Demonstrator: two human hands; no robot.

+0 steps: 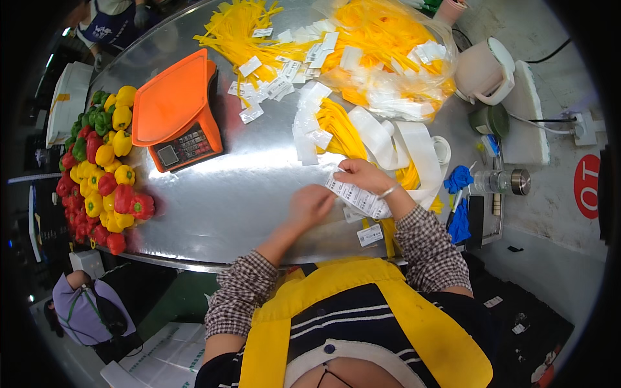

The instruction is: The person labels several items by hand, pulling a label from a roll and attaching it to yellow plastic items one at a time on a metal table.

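My right hand [368,175] pinches the upper end of a strip of printed white labels [358,198], which hangs slantwise below it towards my wrist. My left hand [311,204] is beside the strip's left edge, blurred by motion; whether its fingertips hold a label is unclear. Beyond my right hand lies a bundle of yellow straps [339,123] with white tags. A wide white label ribbon [418,145] curls over more yellow straps. Close to my body, a single printed tag [370,235] lies on the metal table [208,203].
An orange weighing scale [170,102] stands left of centre, beside piled bell peppers [104,169]. Tagged yellow strips [242,34] and a filled plastic bag [388,53] occupy the back. Rightward are blue gloves [458,223], a bottle [499,182] and a pitcher [485,70]. Other people are at left.
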